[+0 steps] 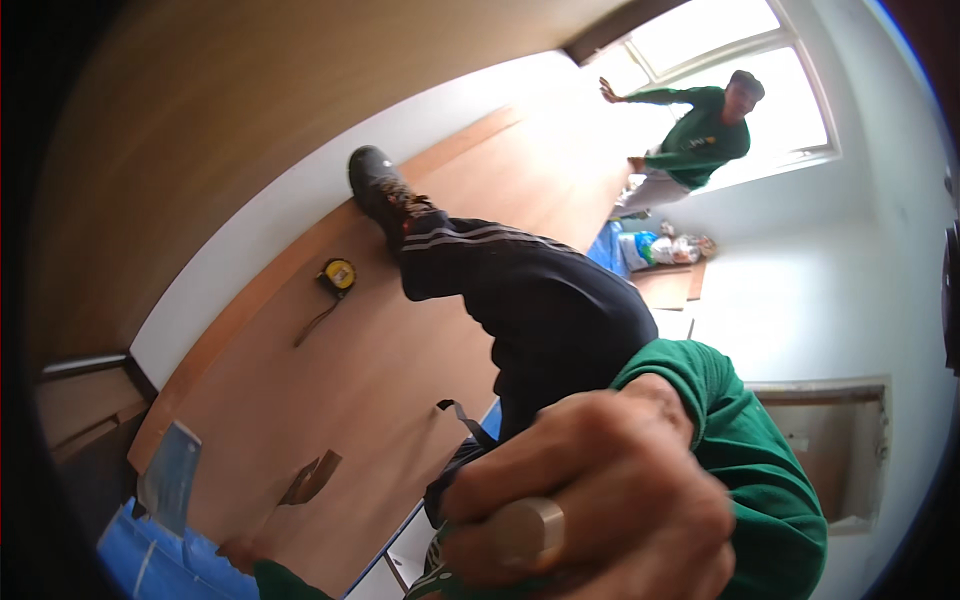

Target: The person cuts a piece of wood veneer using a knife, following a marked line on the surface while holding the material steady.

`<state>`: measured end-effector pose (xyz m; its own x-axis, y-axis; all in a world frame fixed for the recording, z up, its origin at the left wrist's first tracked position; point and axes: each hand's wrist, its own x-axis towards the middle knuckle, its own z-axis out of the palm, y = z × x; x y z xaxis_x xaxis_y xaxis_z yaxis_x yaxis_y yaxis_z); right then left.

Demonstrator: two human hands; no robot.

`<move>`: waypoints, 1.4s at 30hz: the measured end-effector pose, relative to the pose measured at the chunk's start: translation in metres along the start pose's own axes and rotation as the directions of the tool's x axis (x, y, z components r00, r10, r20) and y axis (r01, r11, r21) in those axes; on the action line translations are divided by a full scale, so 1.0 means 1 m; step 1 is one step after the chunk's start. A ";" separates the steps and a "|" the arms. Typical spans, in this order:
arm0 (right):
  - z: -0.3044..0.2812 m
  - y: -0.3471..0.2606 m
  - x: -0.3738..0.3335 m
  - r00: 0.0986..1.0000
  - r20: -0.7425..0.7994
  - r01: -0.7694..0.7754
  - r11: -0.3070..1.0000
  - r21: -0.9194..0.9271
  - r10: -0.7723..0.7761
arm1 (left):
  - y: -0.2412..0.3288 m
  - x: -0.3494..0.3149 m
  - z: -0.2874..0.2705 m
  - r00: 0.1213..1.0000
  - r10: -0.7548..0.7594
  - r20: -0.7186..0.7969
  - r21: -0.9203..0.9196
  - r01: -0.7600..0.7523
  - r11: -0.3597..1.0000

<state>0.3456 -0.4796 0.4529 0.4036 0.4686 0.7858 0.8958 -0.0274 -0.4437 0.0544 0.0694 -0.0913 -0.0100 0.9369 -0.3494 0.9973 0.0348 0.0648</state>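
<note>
My right hand (600,490) fills the lower middle of the view, very close to the camera. Its fingers are closed around a round, pale brass-coloured handle end (528,530); the rest of that tool is hidden by the hand. My green sleeve (750,450) runs off to the right. My left hand (238,553) shows only as a small part at the bottom left, down on the wooden floor (390,350) beside a blue sheet (150,560). Its fingers cannot be made out. My leg in black striped trousers (540,300) stretches across the floor and ends in a dark boot (380,190).
A yellow tape measure (338,275) lies on the floor near the white wall base. A small board offcut (315,478) and a clear plastic piece (170,475) lie near the blue sheet. Another person in a green top (700,135) stands by the window, with bags (660,248) below.
</note>
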 end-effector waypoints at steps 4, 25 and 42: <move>-0.010 -0.014 0.008 0.996 0.019 -0.091 0.995 -0.050 0.092 | -0.030 0.022 0.012 0.898 0.435 0.062 0.533 -0.399 0.746; 0.010 -0.004 -0.014 0.703 0.653 0.089 0.877 -0.473 0.281 | 0.031 -0.064 -0.037 0.982 -0.150 -0.111 -0.157 0.132 0.979; 0.009 0.007 -0.049 0.375 0.580 -0.225 0.678 -0.700 0.723 | 0.021 -0.063 -0.037 0.989 -0.017 -0.147 -0.065 0.008 0.998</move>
<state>0.3305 -0.4948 0.4079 0.6910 0.6680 -0.2762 0.6469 -0.7420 -0.1758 0.0734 0.0237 -0.0337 -0.0377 0.9772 -0.2091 0.9903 0.0645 0.1228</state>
